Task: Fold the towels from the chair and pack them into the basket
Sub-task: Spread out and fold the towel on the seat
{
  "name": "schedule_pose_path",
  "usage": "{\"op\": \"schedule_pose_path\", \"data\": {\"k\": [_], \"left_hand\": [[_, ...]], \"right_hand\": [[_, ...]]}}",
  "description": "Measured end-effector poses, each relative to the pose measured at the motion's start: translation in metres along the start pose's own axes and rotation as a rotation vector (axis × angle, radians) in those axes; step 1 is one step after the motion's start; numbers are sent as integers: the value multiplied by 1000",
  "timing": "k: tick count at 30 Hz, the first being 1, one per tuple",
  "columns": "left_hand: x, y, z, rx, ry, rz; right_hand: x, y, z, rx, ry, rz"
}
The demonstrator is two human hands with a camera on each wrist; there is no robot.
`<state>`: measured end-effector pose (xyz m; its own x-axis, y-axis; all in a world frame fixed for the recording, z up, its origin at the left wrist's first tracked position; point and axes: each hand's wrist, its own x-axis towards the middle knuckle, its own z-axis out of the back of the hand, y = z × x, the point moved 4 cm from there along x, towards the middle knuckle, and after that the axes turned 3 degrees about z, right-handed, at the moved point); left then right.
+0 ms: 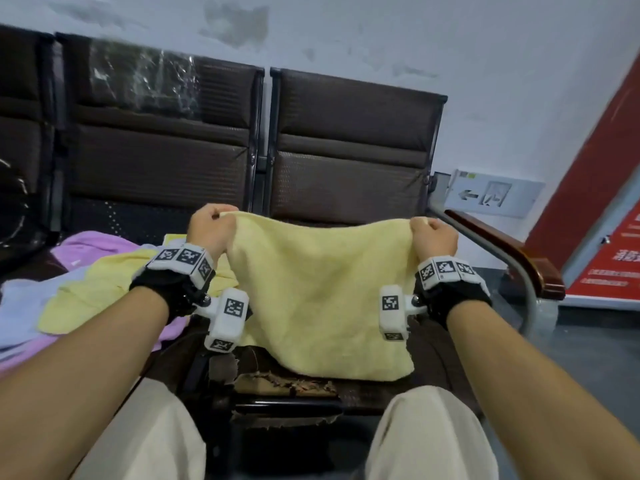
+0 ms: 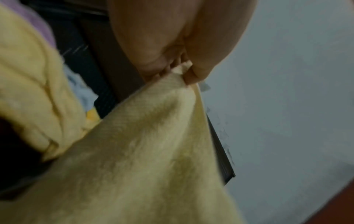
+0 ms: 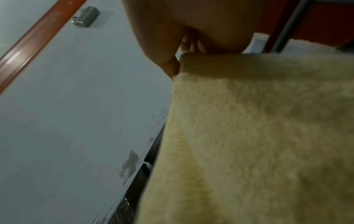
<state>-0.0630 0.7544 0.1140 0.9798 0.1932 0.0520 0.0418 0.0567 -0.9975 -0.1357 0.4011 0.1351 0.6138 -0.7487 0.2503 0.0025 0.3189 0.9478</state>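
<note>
A pale yellow towel point(image 1: 322, 289) is held up over the brown chair seat point(image 1: 374, 393), its lower edge lying on the seat. My left hand point(image 1: 211, 225) pinches its upper left corner and my right hand point(image 1: 433, 237) pinches its upper right corner. In the left wrist view the towel point(image 2: 134, 159) hangs from the curled fingers point(image 2: 178, 68). The right wrist view shows the same towel point(image 3: 258, 136) gripped at the fingers point(image 3: 184, 50). On the seat to the left lie a second yellow towel point(image 1: 97, 296), a purple towel point(image 1: 93, 244) and a light blue towel point(image 1: 20, 306). No basket is in view.
A row of brown padded chairs point(image 1: 159, 140) stands against a grey wall. A wooden armrest point(image 1: 512, 251) on a metal tube borders the right side of the seat. The seat's front edge point(image 1: 287, 379) is torn. My knees point(image 1: 429, 438) are close to it.
</note>
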Motion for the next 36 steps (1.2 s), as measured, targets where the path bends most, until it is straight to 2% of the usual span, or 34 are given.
{"op": "schedule_pose_path", "data": {"k": [4, 7, 10, 12, 16, 19, 22, 25, 27, 28, 30, 32, 36], "left_hand": [[9, 19, -25, -184, 137, 110], [19, 29, -43, -253, 166, 133], [23, 49, -59, -278, 197, 154], [24, 66, -68, -272, 189, 169], [26, 74, -82, -106, 238, 106], [31, 74, -89, -123, 286, 101], [37, 83, -96, -72, 303, 124], [34, 86, -105, -4, 363, 112], [31, 89, -108, 40, 397, 77], [29, 90, -108, 58, 405, 62], [25, 89, -106, 77, 396, 38], [20, 85, -105, 83, 386, 15], [7, 80, -106, 65, 439, 2]], "right_hand": [[-1, -28, -28, 171, 49, -106], [-3, -46, -50, 322, 141, -188], [-13, -71, -72, 519, 254, -401], [-17, -75, -88, 568, 348, -431], [-28, -61, -119, 632, 614, -312], [-39, -63, -138, 445, 827, -162], [-39, -72, -143, 72, 855, 56], [-38, -67, -137, -410, 808, 463], [-43, -57, -135, -386, 809, 601], [-44, -52, -134, -288, 799, 609], [-45, -46, -131, -134, 762, 526], [-47, -47, -131, -119, 738, 447], [-58, -53, -136, -143, 744, 424]]}}
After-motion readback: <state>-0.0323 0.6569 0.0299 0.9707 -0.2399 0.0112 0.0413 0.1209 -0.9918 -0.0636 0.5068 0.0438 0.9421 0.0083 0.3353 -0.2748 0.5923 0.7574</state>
